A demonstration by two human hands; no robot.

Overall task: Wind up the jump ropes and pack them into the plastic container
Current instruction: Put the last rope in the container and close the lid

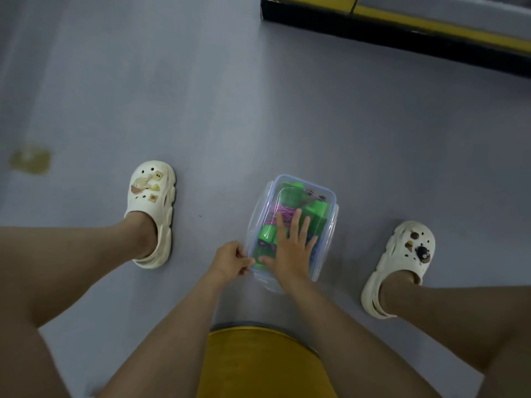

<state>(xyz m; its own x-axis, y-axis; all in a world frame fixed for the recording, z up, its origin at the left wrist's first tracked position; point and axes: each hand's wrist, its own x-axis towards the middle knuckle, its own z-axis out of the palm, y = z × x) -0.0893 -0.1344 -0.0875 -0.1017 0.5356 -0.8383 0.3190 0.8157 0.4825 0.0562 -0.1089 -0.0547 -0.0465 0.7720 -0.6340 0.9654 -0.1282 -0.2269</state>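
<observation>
A clear plastic container [326,196] with a blue-rimmed lid stands on the grey floor between my feet. Through the lid show green jump-rope handles [291,195] and wound pink rope [280,210]. My right hand [291,248] lies flat on the lid with fingers spread and straight. My left hand [231,259] pinches the clasp at the container's near left corner, fingers curled around it.
My two feet in cream clogs [152,208] [402,262] stand left and right of the container. A yellow stool seat [258,363] is below me. A black and yellow ledge [402,30] runs along the far right. A brownish stain [30,160] marks the floor at left.
</observation>
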